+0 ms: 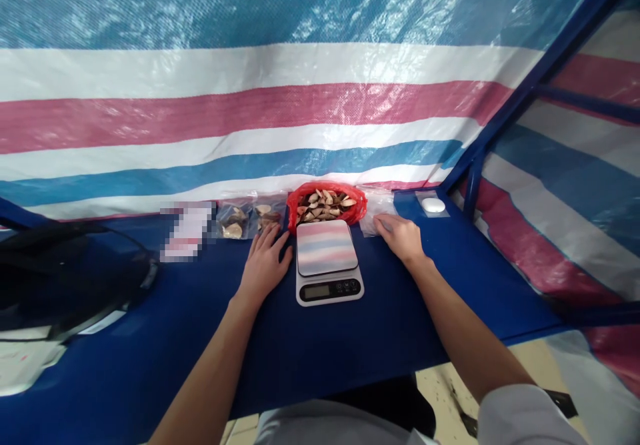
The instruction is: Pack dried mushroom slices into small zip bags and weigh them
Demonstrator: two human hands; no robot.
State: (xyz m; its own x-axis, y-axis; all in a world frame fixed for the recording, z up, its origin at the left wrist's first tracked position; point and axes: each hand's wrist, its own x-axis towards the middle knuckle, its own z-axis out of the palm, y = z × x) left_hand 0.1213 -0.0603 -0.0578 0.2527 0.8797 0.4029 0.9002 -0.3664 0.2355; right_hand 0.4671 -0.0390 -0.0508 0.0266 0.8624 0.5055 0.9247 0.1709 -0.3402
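Note:
My left hand (267, 258) lies flat on the blue table with its fingers apart, just left of a white digital kitchen scale (327, 251). Its fingertips reach the lower edge of a clear bag (269, 215) of dried slices. My right hand (400, 237) is right of the scale, fingers curled together at a clear plastic bag (370, 221); how firmly it grips cannot be made out. Behind the scale sits a red mesh bag (364, 206), open at the top and full of dried slices (325, 206). Nothing rests on the scale's plate.
Another clear bag of slices (234, 223) lies farther left, beside a blurred-out paper item (187, 231). A white oval case (433, 205) lies on the right. A black bag (65, 278) and papers (25, 365) occupy the left. Striped sheeting (250, 111) hangs behind the blue table (320, 365).

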